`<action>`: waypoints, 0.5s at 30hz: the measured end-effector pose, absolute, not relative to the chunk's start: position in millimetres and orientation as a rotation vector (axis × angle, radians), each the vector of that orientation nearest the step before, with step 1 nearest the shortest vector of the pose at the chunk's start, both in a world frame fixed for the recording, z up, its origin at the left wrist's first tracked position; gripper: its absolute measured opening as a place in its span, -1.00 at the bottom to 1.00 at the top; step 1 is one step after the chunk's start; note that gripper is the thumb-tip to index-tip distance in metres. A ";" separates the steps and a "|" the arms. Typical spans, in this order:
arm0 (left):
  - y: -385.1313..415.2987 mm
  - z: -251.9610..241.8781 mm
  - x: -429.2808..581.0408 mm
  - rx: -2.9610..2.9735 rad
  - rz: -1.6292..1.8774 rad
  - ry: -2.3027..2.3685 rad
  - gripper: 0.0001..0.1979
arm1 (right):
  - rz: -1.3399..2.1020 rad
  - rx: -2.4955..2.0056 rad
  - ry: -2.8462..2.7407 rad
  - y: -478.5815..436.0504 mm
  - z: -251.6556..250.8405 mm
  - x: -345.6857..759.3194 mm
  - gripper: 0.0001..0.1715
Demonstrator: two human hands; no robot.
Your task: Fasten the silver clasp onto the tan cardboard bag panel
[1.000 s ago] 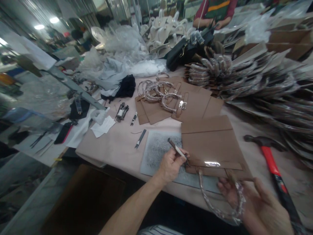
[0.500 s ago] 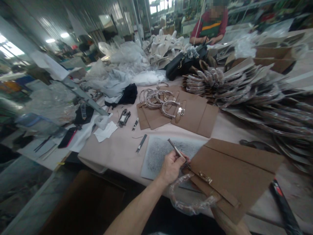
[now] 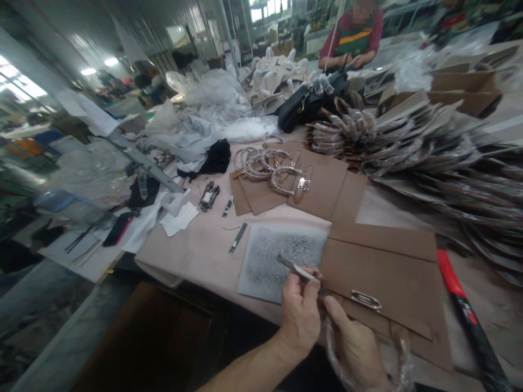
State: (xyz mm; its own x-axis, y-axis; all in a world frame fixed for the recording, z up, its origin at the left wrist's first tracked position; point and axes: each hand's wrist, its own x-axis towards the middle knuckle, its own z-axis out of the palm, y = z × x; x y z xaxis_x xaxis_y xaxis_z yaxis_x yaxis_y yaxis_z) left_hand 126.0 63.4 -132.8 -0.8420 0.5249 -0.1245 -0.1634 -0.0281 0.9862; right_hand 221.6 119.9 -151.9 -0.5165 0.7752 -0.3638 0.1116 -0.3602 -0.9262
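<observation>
In my left hand (image 3: 300,310) is a slim metal rod-like tool (image 3: 300,269), pinched between thumb and fingers and slanting toward the upper left. Close beside it, my right hand (image 3: 355,343) grips the near left edge of a brown bag panel (image 3: 379,256), thumb on top. This panel has a silver metal clasp plate (image 3: 366,300) and a plastic-wrapped handle (image 3: 402,359), which hangs around my right wrist. What lies between the fingertips of both hands is hard to make out. Under the tool lies a pale speckled board (image 3: 281,250).
Several brown panels (image 3: 318,188) with wrapped handles lie beyond the board. A large stack of similar pieces (image 3: 441,147) fills the right side. A cutter (image 3: 238,238) lies left of the board, and a red-and-black tool (image 3: 461,288) lies right. A co-worker (image 3: 353,41) is at the back.
The bag panel has turned flatter and squarer to me. My right hand has come from beneath it to its near edge, beside my left hand. The left hand has moved slightly nearer with the tool.
</observation>
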 end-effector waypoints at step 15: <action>64.7 -96.8 73.7 0.465 1.761 1.411 -0.65 | 2.298 -0.965 -1.208 131.8 -150.2 230.3 -0.71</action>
